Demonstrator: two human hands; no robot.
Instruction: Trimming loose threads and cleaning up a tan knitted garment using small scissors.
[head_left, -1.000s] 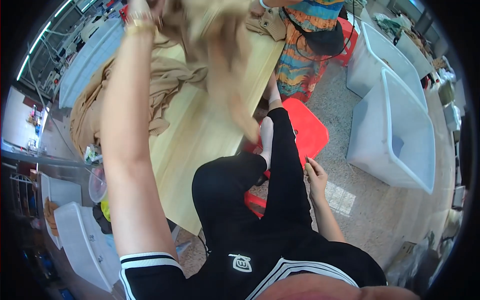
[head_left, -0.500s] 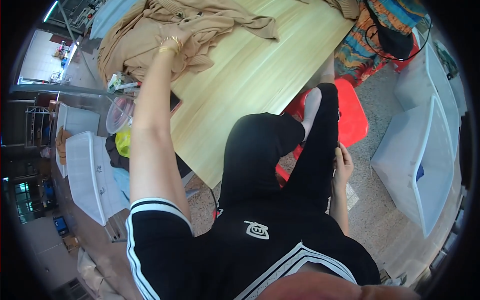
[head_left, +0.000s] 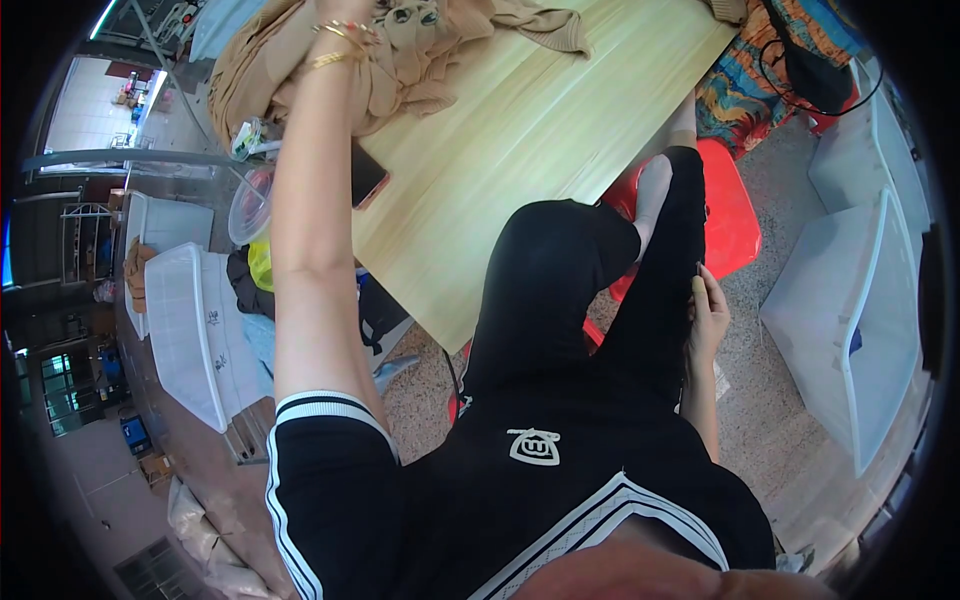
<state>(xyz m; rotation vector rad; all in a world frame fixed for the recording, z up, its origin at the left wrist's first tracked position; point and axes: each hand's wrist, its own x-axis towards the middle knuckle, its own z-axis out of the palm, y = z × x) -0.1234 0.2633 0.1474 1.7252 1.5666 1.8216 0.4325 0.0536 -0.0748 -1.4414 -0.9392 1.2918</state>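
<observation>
My left arm reaches across the table to a heap of tan ribbed knitwear (head_left: pixel 400 60) with dark buttons. My left hand (head_left: pixel 343 12), bangles at its wrist, is over the knitwear at the upper picture edge; its fingers are cut off from sight. Low beside my black trouser leg is my right hand (head_left: pixel 708 318), fingers closed together. A tiny dark tip shows at its fingertips, too small to name. A dark phone (head_left: pixel 368 178) lies at the table's left edge, near my left forearm.
The pale wooden table (head_left: pixel 480 150) spreads ahead. Beyond my leg stands a red stool (head_left: pixel 730 210), with patterned orange and blue cloth (head_left: pixel 745 100) behind it. White plastic bins stand right (head_left: pixel 830 320) and left (head_left: pixel 180 340). A clear round tub (head_left: pixel 250 208) sits left.
My left hand has moved farther away, up to the picture's edge, and the knitwear beneath it has bunched differently. The whole view has shifted slightly. My right hand stays beside my leg.
</observation>
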